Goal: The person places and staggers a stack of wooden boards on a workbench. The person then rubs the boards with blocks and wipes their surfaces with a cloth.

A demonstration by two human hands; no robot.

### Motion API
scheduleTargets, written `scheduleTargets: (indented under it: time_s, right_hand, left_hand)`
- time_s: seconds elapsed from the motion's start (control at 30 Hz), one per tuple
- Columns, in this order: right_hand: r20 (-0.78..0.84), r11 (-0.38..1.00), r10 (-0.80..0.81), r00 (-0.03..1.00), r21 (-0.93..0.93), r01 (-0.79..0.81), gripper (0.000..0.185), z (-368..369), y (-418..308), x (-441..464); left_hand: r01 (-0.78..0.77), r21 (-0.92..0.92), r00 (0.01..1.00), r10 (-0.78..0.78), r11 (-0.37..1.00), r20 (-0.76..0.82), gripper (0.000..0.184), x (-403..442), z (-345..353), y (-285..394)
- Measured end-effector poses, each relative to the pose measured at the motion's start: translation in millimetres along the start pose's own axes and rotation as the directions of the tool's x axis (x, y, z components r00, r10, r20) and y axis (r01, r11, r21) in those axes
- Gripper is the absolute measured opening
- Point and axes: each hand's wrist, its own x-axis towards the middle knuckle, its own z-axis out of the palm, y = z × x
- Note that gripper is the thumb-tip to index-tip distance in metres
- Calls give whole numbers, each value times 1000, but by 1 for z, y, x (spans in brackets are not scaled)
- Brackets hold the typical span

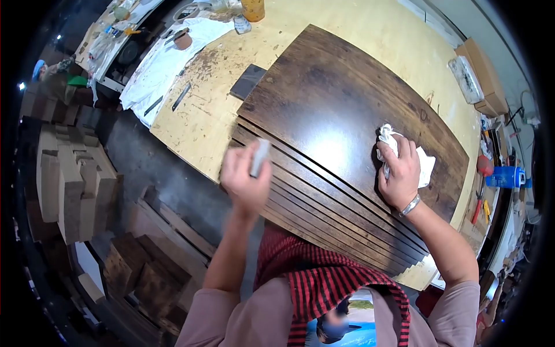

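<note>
Gripping grey block (pixel 259 157) in left hand (pixel 244 179), white cloth (pixel 426 168) in right hand (pixel 402 176), seemingly midway over dark board (pixel 321 98), with unclear remainder.

The dark wood panel (pixel 347 98) before me looks smooth and glossy, throwing back a bright patch of light, while the pale wooden worktop (pixel 202 139) under it is duller and blotched with stains. My right hand (pixel 400 173) grips a crumpled white cloth (pixel 426 168), with a shiny metal bracelet (pixel 410 205) at the wrist; my left hand (pixel 247 179) holds a matt grey block (pixel 260 158).
</note>
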Motion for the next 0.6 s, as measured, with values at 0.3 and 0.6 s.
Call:
scheduleTargets:
  time_s: [0.3,0.6]
  right_hand:
    - [-7,1000,1,1000,-5,-1,46,1,1,-1]
    - [-16,1000,-10,1000,-16,10,47,2,1,-1]
  left_hand:
    - [157,-19,970,-158,987,-186,34,55,-3,-54]
    - [-121,-172,965,156,978,210,30,-66,1,41]
